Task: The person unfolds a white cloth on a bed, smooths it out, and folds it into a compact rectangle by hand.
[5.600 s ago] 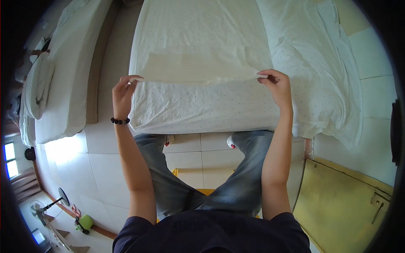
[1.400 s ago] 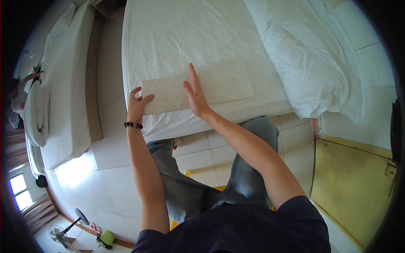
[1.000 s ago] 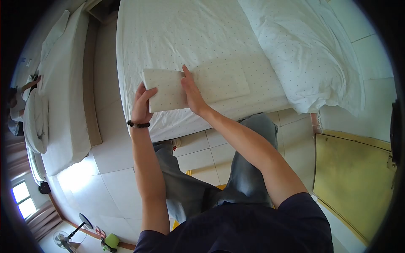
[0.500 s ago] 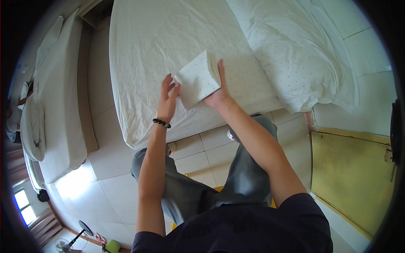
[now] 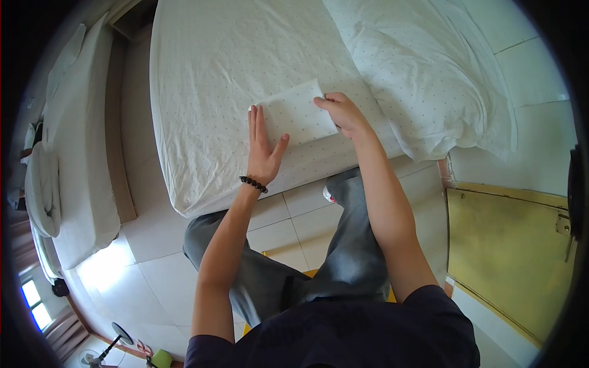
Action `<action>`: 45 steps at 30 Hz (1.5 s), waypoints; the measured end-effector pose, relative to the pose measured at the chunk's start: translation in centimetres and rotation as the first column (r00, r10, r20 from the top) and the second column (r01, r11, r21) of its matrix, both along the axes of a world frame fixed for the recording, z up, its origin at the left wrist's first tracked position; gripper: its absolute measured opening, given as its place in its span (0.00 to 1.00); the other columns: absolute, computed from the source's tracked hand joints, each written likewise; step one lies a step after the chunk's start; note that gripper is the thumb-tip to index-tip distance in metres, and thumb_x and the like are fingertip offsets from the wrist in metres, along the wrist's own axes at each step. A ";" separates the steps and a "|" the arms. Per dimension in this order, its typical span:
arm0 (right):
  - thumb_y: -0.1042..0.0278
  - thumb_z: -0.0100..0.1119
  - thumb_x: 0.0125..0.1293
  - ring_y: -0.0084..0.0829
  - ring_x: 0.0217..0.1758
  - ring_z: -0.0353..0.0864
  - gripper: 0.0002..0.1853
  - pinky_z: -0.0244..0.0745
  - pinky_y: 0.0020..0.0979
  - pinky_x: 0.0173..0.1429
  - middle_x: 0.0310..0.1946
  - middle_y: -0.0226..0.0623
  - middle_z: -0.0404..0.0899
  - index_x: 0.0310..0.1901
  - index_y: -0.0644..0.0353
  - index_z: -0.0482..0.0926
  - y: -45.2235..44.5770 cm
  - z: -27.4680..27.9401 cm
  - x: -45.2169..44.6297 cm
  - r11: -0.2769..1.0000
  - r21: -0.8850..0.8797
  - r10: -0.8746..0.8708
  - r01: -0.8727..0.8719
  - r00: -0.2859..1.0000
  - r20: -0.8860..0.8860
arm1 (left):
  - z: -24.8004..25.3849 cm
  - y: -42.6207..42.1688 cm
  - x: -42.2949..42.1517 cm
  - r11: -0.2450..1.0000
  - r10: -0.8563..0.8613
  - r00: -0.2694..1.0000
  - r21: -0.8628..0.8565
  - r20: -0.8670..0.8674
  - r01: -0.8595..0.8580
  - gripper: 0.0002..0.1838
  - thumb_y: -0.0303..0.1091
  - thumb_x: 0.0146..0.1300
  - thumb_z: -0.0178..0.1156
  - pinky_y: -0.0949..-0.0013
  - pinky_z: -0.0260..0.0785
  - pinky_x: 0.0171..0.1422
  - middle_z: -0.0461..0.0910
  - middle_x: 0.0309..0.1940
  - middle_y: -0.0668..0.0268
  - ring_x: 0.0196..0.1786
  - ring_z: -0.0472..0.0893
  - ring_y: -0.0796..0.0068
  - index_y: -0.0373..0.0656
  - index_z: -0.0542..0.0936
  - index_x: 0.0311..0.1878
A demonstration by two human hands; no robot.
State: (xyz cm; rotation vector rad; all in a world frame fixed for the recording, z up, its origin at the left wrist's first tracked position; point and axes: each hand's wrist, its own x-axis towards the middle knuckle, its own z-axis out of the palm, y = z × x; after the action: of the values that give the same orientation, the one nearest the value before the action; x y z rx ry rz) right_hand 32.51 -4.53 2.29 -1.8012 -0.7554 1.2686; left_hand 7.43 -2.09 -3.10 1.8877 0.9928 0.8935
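A folded white cloth [image 5: 297, 113] with small dots, a neat rectangle, lies over the white dotted sheet near the bed's front edge. Its exact kind does not show. My left hand [image 5: 265, 150], with a dark bead bracelet at the wrist, rests at the cloth's left end, fingers stretched out and thumb apart. On the right end, my right hand [image 5: 343, 115] pinches the cloth's edge between thumb and curled fingers, some of which are hidden. Around the cloth the bed [image 5: 233, 55] is spread with a wrinkled sheet in the same dotted pattern.
To the right lies a bunched dotted quilt or pillow [image 5: 417, 92]. A second bed [image 5: 83, 159] stands on the left across a strip of tiled floor [image 5: 162, 227]. At the lower right is a yellow door-like panel [image 5: 506, 260]. A round fan-like object [image 5: 121, 333] shows at lower left.
The cloth has gone from tilted and raised to lying flatter. My left hand has moved onto its left end; my right hand has changed from supporting it underneath to pinching its right edge.
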 end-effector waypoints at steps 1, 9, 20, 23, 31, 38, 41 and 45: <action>0.61 0.66 0.73 0.25 0.33 0.77 0.13 0.72 0.26 0.39 0.33 0.32 0.82 0.42 0.64 0.86 -0.2 -0.3 0.5 1.000 -0.009 0.000 0.000 1.000 0.001 | 0.1 0.0 0.0 0.999 -0.017 0.999 0.039 -0.037 0.018 0.47 0.43 0.75 0.65 0.51 0.45 0.92 0.46 0.91 0.46 0.92 0.46 0.45 0.36 0.53 0.88; 0.61 0.63 0.75 0.24 0.31 0.74 0.14 0.70 0.26 0.35 0.31 0.31 0.79 0.38 0.65 0.83 -0.9 -0.3 1.2 0.994 -0.102 -0.021 0.028 0.998 0.068 | -0.2 -0.3 0.0 0.967 -0.059 0.972 0.228 -0.226 0.112 0.53 0.44 0.68 0.72 0.49 0.44 0.93 0.49 0.90 0.47 0.92 0.45 0.47 0.35 0.54 0.88; 0.57 0.62 0.69 0.40 0.30 0.81 0.18 0.79 0.39 0.40 0.30 0.43 0.85 0.36 0.69 0.83 -0.3 -3.0 1.8 0.997 -0.067 0.063 -0.033 0.853 0.518 | 0.4 -0.4 -0.2 0.942 -0.062 0.906 0.276 -0.418 0.192 0.54 0.42 0.63 0.75 0.47 0.46 0.92 0.48 0.91 0.51 0.93 0.44 0.47 0.43 0.58 0.88; 0.55 0.62 0.68 0.43 0.31 0.84 0.19 0.80 0.41 0.42 0.30 0.44 0.86 0.37 0.68 0.84 -0.1 -1.1 1.6 0.959 -0.276 0.218 -0.067 0.797 0.563 | 1.0 -0.3 -0.3 0.927 -0.068 0.884 0.299 -0.463 0.228 0.51 0.41 0.62 0.76 0.45 0.47 0.91 0.53 0.89 0.52 0.92 0.47 0.46 0.45 0.62 0.86; 0.49 0.64 0.69 0.45 0.31 0.85 0.24 0.80 0.43 0.42 0.31 0.46 0.86 0.38 0.69 0.84 0.1 -0.6 0.2 0.975 -0.222 0.145 0.011 0.724 0.674 | 1.3 0.8 -0.3 0.989 0.149 0.988 0.024 -0.045 -0.148 0.42 0.33 0.63 0.75 0.49 0.71 0.76 0.66 0.80 0.46 0.77 0.73 0.48 0.41 0.69 0.79; 0.40 0.65 0.70 0.43 0.37 0.87 0.31 0.81 0.41 0.45 0.37 0.48 0.86 0.43 0.71 0.81 1.1 0.0 0.5 0.951 -0.301 0.218 -0.068 0.839 0.499 | 1.8 2.8 -1.9 0.683 0.247 0.940 -0.731 0.237 0.005 0.39 0.28 0.66 0.74 0.59 0.83 0.59 0.78 0.65 0.41 0.56 0.85 0.55 0.37 0.68 0.77; 0.38 0.66 0.70 0.42 0.40 0.87 0.33 0.81 0.39 0.46 0.40 0.48 0.86 0.45 0.72 0.81 1.5 -1.2 0.5 0.963 -0.263 0.193 -0.063 0.841 0.506 | 0.3 2.4 -1.4 0.640 0.243 0.932 -0.767 0.269 0.054 0.39 0.28 0.66 0.74 0.60 0.83 0.57 0.80 0.62 0.41 0.54 0.86 0.55 0.35 0.67 0.78; 0.38 0.68 0.69 0.39 0.44 0.87 0.34 0.81 0.37 0.49 0.44 0.48 0.86 0.50 0.71 0.81 1.7 -1.9 0.0 0.979 -0.199 0.139 -0.030 0.819 0.557 | -1.8 1.5 -0.7 0.724 0.224 0.941 -0.690 0.253 0.014 0.39 0.26 0.65 0.73 0.61 0.84 0.56 0.82 0.58 0.41 0.54 0.86 0.54 0.32 0.66 0.77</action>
State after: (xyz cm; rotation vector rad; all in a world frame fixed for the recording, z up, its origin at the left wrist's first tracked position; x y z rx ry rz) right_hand 32.46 -2.83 0.43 -2.3653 -1.0806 0.8619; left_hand 6.71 -0.60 -4.87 1.0201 1.0458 0.7229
